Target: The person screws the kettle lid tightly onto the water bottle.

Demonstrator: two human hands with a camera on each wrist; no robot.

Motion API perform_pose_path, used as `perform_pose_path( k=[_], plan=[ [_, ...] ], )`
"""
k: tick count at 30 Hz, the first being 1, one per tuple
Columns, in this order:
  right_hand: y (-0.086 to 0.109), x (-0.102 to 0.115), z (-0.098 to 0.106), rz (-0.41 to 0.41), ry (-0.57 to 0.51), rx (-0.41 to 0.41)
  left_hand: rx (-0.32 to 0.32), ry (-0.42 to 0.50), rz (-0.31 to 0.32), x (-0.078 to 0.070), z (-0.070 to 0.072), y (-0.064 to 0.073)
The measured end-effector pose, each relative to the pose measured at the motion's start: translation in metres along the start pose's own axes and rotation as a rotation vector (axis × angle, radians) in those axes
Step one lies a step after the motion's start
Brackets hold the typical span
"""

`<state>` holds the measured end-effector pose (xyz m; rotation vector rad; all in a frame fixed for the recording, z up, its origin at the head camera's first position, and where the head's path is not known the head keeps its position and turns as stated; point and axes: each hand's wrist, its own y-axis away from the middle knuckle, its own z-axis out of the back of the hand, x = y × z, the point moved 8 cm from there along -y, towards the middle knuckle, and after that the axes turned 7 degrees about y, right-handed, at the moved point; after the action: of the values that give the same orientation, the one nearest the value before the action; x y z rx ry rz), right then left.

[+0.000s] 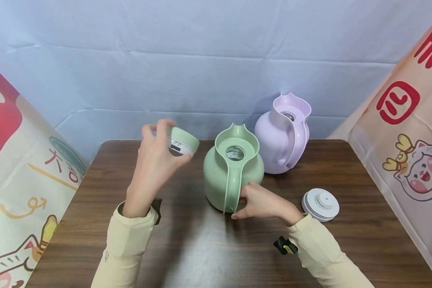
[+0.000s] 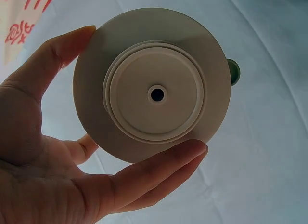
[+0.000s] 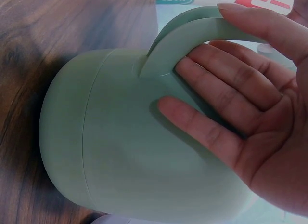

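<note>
My left hand [image 1: 153, 160] holds a round lid [image 1: 183, 141] with a green top and white underside, raised left of the green thermos jug [image 1: 216, 176]. In the left wrist view the lid's underside [image 2: 156, 96] shows a stepped ring and a small central hole, with fingers and thumb at its rim. My right hand [image 1: 263, 202] is at the jug's handle [image 1: 233, 188]. The right wrist view shows several fingers [image 3: 226, 89] passing inside the handle near the jug's body, thumb along its outer side. The jug stands upright, its round mouth [image 1: 235, 153] uncovered.
A lilac thermos jug [image 1: 273, 140], also uncovered, stands behind and to the right of the green one. A white round lid [image 1: 321, 204] lies on the brown wooden table [image 1: 209, 256] at the right. Pale cloth [image 1: 147, 80] hangs behind, with printed banners at both sides.
</note>
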<state>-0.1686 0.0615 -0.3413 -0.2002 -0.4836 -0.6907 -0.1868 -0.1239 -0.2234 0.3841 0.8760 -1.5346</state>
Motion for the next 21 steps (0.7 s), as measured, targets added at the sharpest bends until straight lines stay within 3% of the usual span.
perform_pose_path(
  k=[21],
  plan=[
    [0.000, -0.001, 0.000, -0.011, -0.023, -0.011, 0.072, 0.015, -0.093, -0.055, -0.009, -0.013]
  ],
)
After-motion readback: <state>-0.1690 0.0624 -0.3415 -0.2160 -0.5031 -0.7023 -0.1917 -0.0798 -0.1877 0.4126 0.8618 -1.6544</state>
